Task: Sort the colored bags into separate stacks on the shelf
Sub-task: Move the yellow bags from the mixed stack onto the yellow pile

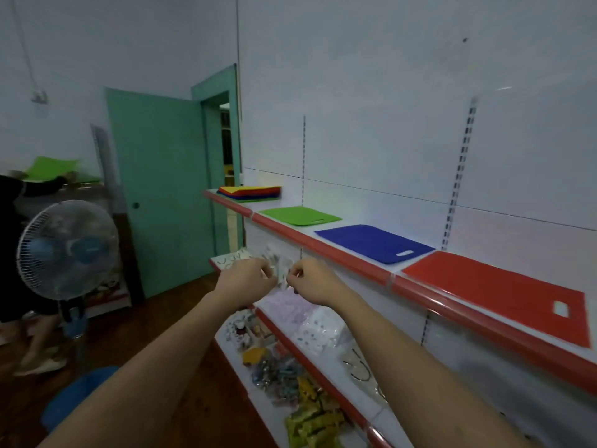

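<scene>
On the top shelf [339,253] lie a mixed pile of colored bags [250,192] at the far left end, then a green bag [300,215], a blue bag [374,242] and a red bag [504,294], each flat and apart. My left hand [247,276] and my right hand [310,279] are held out side by side below the shelf's red edge, fingers curled, knuckles close together. Neither hand holds a bag; whether they pinch something small is unclear.
Lower shelves hold packets of small goods [290,376] and clear plastic bags [318,331]. A standing fan [68,250] and a blue bin [74,396] are on the wooden floor at left. A green door [161,189] stands open. Another person [19,253] stands by a far table with green bags [51,168].
</scene>
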Tool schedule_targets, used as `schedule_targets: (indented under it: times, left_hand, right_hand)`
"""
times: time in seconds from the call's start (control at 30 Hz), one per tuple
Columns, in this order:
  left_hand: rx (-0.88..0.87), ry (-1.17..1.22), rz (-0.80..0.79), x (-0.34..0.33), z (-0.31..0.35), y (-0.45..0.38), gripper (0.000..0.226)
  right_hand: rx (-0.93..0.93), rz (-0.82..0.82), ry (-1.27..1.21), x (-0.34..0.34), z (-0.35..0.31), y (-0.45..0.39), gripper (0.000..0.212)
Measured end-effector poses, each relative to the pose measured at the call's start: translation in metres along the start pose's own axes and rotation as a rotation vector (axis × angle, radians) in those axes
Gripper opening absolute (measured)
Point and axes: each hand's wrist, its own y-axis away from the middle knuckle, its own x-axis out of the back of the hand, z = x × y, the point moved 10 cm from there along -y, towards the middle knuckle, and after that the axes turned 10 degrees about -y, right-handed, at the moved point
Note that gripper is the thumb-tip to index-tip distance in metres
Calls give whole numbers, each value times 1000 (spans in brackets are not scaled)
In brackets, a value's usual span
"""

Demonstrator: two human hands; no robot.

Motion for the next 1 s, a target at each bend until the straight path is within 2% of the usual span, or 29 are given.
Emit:
schedule_targets:
  times: [0.3,0.43,0.6,0.83,1.0]
  left_hand:
    - [150,-27,-9,-1,-179,-62,13]
    - [160,-25,-19,-6,-234,-97,23]
    - [195,8,5,-26,-290,-154,22]
    - [258,81,24,-38,-356,-254,21]
    - [242,45,40,-34,-386,-337,20]
  right_hand:
    - [41,-72,-53,-120,-66,-141,27]
    - [49,-113,-68,-166,-77,-196,26]
    - [61,-167,-19,-213,-74,-270,24]
    - [83,-168,-12,-218,-53,-397,23]
    - [109,-166,-13,-224,-54,-487,24]
